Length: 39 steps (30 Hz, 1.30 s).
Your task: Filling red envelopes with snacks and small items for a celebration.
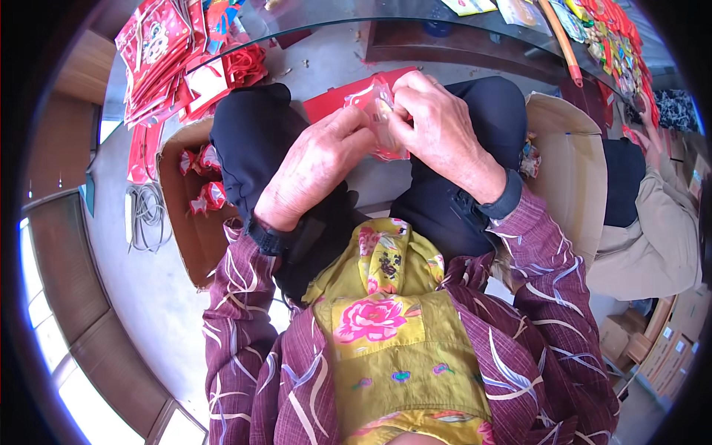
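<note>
Between my knees, both hands hold a small clear and red plastic pouch. My left hand pinches its left side with thumb and fingers. At the upper right of the pouch, my right hand has its fingers curled in a pinch. What lies inside the pouch is mostly hidden by my fingers; something pale yellow shows near its top. Behind the hands is a flat red bag, partly covered by the pouch and my right hand.
A cardboard box at my left holds several red-and-white wrapped packets. Another cardboard box stands at my right. On the glass table lie stacked red gift bags and colourful packets. A person sits at far right.
</note>
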Each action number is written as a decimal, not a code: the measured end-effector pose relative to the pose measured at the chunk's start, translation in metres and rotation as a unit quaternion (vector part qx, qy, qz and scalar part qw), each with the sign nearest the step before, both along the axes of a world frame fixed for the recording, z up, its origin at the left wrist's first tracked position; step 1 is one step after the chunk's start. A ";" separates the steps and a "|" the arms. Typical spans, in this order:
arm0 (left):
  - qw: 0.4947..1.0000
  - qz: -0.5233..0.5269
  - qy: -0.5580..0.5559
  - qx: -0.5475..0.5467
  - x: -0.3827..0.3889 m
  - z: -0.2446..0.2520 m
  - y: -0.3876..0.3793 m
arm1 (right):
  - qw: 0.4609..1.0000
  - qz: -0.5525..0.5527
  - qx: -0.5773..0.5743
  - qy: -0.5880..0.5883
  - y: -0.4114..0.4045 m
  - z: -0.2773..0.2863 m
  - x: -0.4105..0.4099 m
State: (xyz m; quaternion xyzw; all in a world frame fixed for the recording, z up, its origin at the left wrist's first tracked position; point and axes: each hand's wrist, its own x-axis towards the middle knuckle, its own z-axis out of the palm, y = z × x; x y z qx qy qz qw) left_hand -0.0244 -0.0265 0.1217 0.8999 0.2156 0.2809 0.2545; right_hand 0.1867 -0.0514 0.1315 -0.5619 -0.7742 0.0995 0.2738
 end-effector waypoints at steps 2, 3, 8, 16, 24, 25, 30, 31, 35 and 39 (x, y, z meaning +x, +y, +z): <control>1.000 0.005 0.003 0.006 -0.001 0.001 0.000 | 1.000 0.002 0.000 0.009 0.002 0.006 -0.002; 1.000 0.010 0.005 0.013 -0.002 0.001 0.000 | 1.000 0.002 -0.002 0.023 0.001 0.012 -0.004; 0.999 0.031 0.006 0.010 -0.002 -0.004 -0.001 | 0.999 0.004 -0.031 0.030 0.004 0.031 -0.003; 1.000 0.015 0.001 0.003 0.002 0.003 -0.006 | 0.998 0.044 -0.044 -0.013 0.011 0.019 -0.014; 0.999 0.027 -0.026 -0.013 0.001 0.002 -0.007 | 0.998 0.028 -0.050 0.038 0.015 0.017 -0.001; 0.999 0.027 -0.025 -0.015 0.000 0.002 -0.008 | 0.998 -0.003 -0.037 0.043 0.014 0.021 0.000; 0.999 0.031 -0.034 0.005 -0.002 -0.003 -0.004 | 0.996 -0.039 -0.075 -0.010 0.009 0.000 0.009; 0.999 0.030 -0.033 0.005 -0.003 -0.001 -0.004 | 0.996 -0.041 -0.074 -0.009 0.010 0.000 0.012; 0.998 0.047 -0.025 0.032 -0.006 0.010 -0.011 | 0.991 -0.004 -0.112 0.077 0.014 0.006 0.014; 0.998 0.052 -0.011 0.034 -0.014 0.009 -0.015 | 0.992 0.042 -0.111 0.047 0.028 0.004 0.026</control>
